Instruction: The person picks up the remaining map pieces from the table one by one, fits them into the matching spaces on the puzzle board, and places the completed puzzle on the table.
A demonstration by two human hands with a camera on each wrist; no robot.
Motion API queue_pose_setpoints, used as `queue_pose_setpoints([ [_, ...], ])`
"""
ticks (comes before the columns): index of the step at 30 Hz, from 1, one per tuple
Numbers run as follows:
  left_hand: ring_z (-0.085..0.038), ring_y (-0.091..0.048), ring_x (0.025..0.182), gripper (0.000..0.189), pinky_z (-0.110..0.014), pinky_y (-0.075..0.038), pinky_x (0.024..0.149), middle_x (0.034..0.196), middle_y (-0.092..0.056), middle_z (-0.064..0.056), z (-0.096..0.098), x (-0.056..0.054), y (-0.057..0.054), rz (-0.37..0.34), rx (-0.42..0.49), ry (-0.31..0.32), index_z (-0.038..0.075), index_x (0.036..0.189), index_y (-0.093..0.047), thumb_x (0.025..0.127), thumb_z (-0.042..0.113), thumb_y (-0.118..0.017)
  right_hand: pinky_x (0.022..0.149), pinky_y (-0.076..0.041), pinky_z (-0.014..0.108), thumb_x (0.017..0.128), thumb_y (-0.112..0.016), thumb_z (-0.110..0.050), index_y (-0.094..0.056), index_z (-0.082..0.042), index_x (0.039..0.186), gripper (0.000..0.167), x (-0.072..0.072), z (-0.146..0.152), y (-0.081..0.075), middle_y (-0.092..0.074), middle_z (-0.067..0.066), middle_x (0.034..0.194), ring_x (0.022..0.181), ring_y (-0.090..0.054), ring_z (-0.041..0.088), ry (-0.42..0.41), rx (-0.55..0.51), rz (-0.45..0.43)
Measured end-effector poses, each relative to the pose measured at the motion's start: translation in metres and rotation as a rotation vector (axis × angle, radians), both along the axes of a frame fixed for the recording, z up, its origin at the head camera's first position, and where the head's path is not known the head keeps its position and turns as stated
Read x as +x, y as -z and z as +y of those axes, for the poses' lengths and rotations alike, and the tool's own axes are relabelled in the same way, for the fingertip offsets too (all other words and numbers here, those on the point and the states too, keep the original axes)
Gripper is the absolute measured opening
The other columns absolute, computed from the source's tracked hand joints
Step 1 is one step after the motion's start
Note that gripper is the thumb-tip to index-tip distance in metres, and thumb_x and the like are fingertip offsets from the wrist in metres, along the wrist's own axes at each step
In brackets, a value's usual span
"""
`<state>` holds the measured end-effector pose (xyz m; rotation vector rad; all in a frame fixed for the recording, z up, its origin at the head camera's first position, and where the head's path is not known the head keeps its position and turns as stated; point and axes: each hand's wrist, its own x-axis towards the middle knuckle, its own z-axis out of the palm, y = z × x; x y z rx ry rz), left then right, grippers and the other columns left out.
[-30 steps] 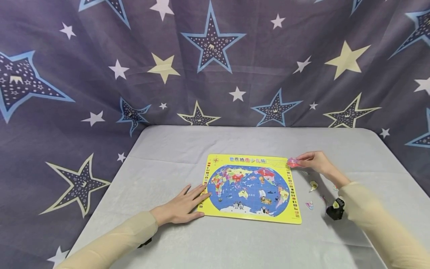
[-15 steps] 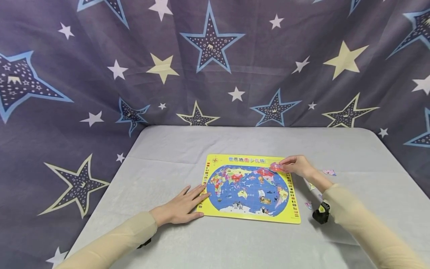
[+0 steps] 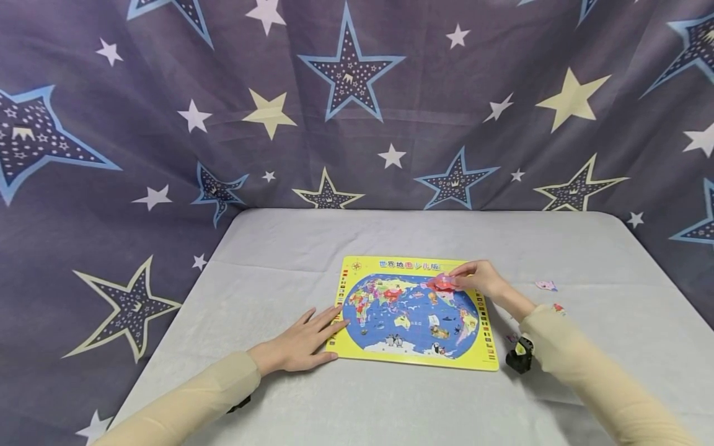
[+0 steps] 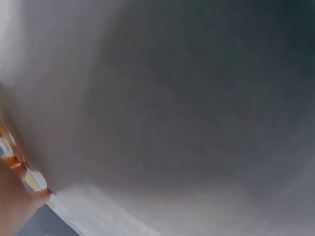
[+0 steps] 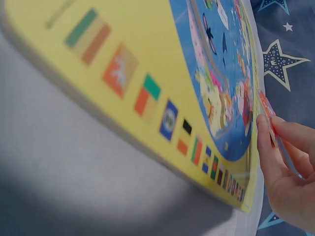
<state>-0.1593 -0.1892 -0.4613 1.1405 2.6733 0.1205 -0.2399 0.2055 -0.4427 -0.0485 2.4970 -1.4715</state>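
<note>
We list, first, a purple-grey fabric curtain printed with stars; then a table under pale grey cloth. Next, a yellow rectangular board with a blue oval world map, flat on the cloth. Left hand: fingers extended, resting on the board's left edge, gripping nothing. Right hand: thumb and fingers pinching a thin red, irregularly shaped piece, which sits over the map's upper right; whether it touches the board we cannot tell. Smallest, a flat pink piece on the cloth, right of the board. We judge the step as fitting the red piece; the next move seems to call for aligning its outline, then pressing it flat.
</note>
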Motion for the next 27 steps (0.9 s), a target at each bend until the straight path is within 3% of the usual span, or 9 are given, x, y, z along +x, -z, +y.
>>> queue_pose_setpoints([
  [18, -0.02, -0.009, 0.135, 0.066, -0.049, -0.011, 0.105, 0.149, -0.007, -0.006, 0.0, 0.001, 0.0, 0.008, 0.016, 0.006, 0.022, 0.143, -0.017, 0.089, 0.057, -0.029, 0.065, -0.052, 0.027, 0.082, -0.06, -0.001, -0.062, 0.011, 0.098, 0.021, -0.002, -0.013, 0.006, -0.061, 0.018, 0.088, 0.07, -0.063, 0.016, 0.013, -0.052, -0.034],
  [27, -0.019, -0.009, 0.135, 0.065, -0.049, -0.011, 0.105, 0.149, -0.006, -0.006, -0.001, 0.0, 0.001, 0.012, 0.021, 0.008, 0.023, 0.143, -0.016, 0.089, 0.058, -0.028, 0.064, -0.053, 0.029, 0.081, -0.06, 0.001, -0.063, 0.012, 0.095, 0.018, 0.001, -0.017, 0.005, -0.063, 0.02, 0.086, 0.068, -0.063, 0.018, -0.022, -0.001, 0.045],
])
